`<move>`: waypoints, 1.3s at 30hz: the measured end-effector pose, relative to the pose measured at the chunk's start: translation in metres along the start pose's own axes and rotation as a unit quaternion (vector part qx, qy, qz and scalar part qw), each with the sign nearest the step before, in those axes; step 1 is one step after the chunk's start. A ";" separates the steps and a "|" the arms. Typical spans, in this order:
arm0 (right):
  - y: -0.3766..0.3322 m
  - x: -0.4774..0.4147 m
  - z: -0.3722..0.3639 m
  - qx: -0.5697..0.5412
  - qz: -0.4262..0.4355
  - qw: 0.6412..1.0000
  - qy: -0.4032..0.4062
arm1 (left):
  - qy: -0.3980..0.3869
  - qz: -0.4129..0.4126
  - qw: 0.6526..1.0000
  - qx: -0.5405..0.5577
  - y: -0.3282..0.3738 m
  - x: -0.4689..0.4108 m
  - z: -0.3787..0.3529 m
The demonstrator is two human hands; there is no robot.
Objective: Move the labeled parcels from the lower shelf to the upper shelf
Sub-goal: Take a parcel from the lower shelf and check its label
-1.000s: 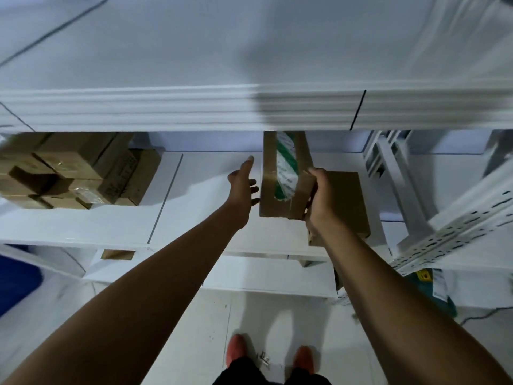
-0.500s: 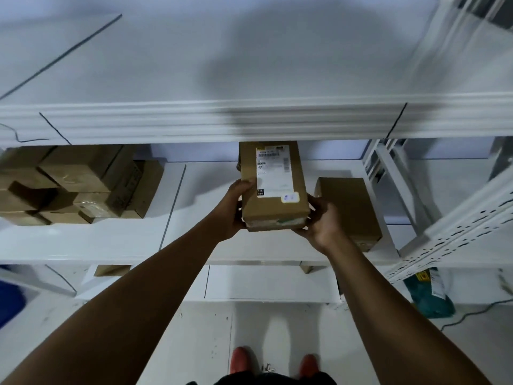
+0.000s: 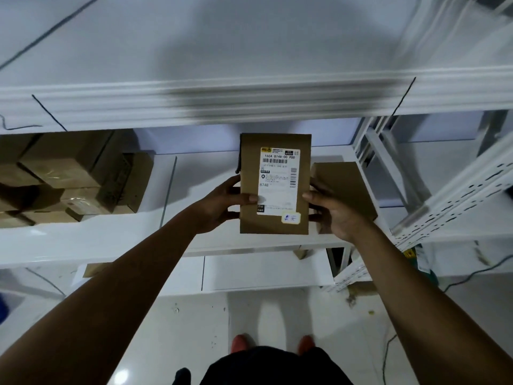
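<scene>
Both hands are holding the labeled parcel (image 3: 274,183) in the air, label up, in front of the lower shelf (image 3: 83,240); left hand (image 3: 222,202) is pinching its left edge, thumb on top; right hand (image 3: 330,208) is gripping the right edge, fingers curled underneath. Upper shelf (image 3: 194,51) is lying bare above; its front lip (image 3: 249,100) is sitting just over the parcel's far end, so lifting straight up risks clipping it; the edge-only grip may be letting the box slip or tilt.
</scene>
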State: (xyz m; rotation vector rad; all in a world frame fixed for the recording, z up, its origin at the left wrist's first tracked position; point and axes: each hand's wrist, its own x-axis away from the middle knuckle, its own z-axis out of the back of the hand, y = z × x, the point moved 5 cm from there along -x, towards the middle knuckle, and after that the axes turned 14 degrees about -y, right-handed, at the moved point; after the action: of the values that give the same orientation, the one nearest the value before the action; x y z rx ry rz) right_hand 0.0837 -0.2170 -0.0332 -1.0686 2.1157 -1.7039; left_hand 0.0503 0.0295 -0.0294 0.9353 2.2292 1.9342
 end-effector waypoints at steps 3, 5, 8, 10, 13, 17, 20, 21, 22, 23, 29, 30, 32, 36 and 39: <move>-0.007 0.003 -0.006 0.015 0.017 1.000 0.002 | 0.004 -0.014 1.000 0.026 0.002 0.003 0.003; -0.010 0.003 -0.009 0.019 0.024 1.000 0.008 | -0.001 -0.022 0.999 0.034 0.003 0.004 0.004; -0.013 0.006 -0.014 0.030 0.026 0.999 0.010 | -0.004 -0.030 0.999 0.036 0.006 0.008 0.003; -0.015 0.009 -0.016 0.027 0.029 0.999 0.014 | -0.005 -0.033 0.999 0.026 0.007 0.010 0.003; -0.017 0.013 -0.018 0.034 0.035 0.999 0.023 | 0.001 -0.034 0.999 0.014 0.009 0.013 0.002; -0.021 0.015 -0.020 0.044 0.034 0.998 0.025 | 0.005 -0.036 0.999 0.008 0.011 0.016 0.001; -0.022 0.016 -0.020 0.041 0.030 0.998 0.033 | 0.008 -0.035 0.999 0.003 0.012 0.018 0.000; -0.021 0.016 -0.021 0.039 0.031 0.998 0.035 | 0.011 -0.036 0.999 0.002 0.011 0.019 -0.001; -0.021 0.016 -0.022 0.038 0.031 0.998 0.034 | 0.012 -0.035 0.999 0.003 0.011 0.020 -0.001; -0.020 0.015 -0.023 0.038 0.032 0.998 0.031 | 0.014 -0.035 0.999 0.002 0.011 0.022 -0.001; -0.017 0.007 -0.030 0.029 0.031 0.999 0.008 | 0.038 -0.043 0.998 0.000 0.012 0.036 0.002; -0.017 0.005 -0.032 0.029 0.029 0.999 0.002 | 0.040 -0.044 0.998 -0.002 0.012 0.038 0.002; -0.014 -0.001 -0.035 0.033 0.020 0.999 -0.010 | 0.046 -0.042 0.998 -0.006 0.009 0.044 0.004; -0.006 -0.017 -0.042 0.043 0.008 0.998 -0.039 | 0.066 -0.038 0.997 -0.002 -0.001 0.057 0.012; -0.005 -0.029 -0.055 0.059 -0.005 0.996 -0.059 | 0.094 -0.042 0.995 0.007 -0.007 0.071 0.020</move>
State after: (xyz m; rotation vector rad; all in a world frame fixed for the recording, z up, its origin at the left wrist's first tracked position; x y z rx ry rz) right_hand 0.0743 -0.1572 -0.0191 -1.1189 1.9156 -1.7024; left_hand -0.0024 0.0801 -0.0158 0.6737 2.3415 2.0497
